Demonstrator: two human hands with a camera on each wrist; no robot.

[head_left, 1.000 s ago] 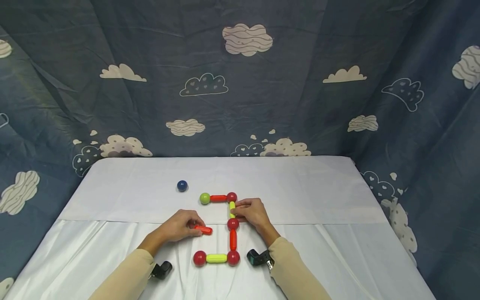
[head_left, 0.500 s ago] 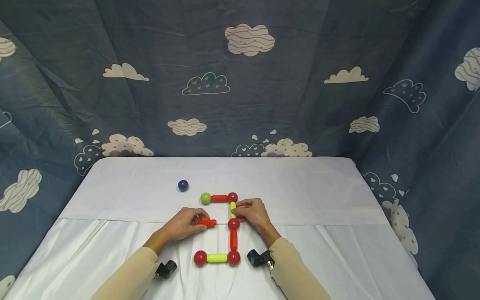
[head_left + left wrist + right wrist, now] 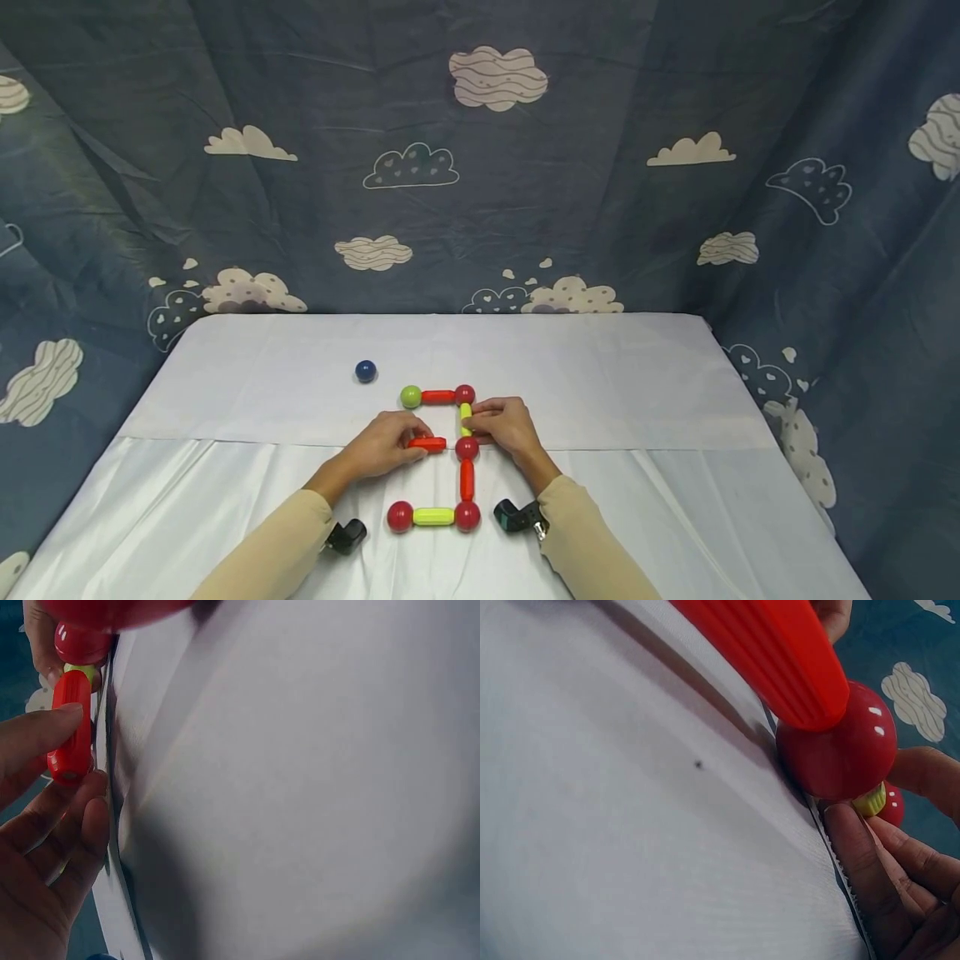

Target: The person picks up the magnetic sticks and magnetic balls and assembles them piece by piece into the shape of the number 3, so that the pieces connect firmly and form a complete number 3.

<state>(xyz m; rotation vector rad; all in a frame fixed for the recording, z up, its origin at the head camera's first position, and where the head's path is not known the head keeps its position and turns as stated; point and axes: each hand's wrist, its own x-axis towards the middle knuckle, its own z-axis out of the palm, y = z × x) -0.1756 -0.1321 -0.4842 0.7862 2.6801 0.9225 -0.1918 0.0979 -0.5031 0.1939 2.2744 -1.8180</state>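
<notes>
My left hand [image 3: 384, 443] pinches a loose red stick [image 3: 427, 444] between thumb and fingers. The stick points right, its free end a small gap short of the middle red ball [image 3: 467, 448]. In the left wrist view the thumb lies over the red stick [image 3: 72, 742]. From the right side my right hand [image 3: 507, 425] pinches the upper yellow-green stick [image 3: 466, 414], partly hiding it. This stick joins the middle ball to the upper red ball [image 3: 464, 394]. A second red stick [image 3: 467, 481] runs down from the middle ball to the lower right red ball [image 3: 467, 516].
A lower yellow-green stick [image 3: 433, 517] leads to the lower left red ball [image 3: 401, 517]. At the top, another red stick [image 3: 438, 397] ends at a green ball [image 3: 410, 397]. A blue ball [image 3: 365, 372] lies apart, farther back on the white cloth [image 3: 600, 375].
My left hand has carried the red stick to the right and slightly away from me, turning it level and nearer the middle ball. My right hand keeps its place.
</notes>
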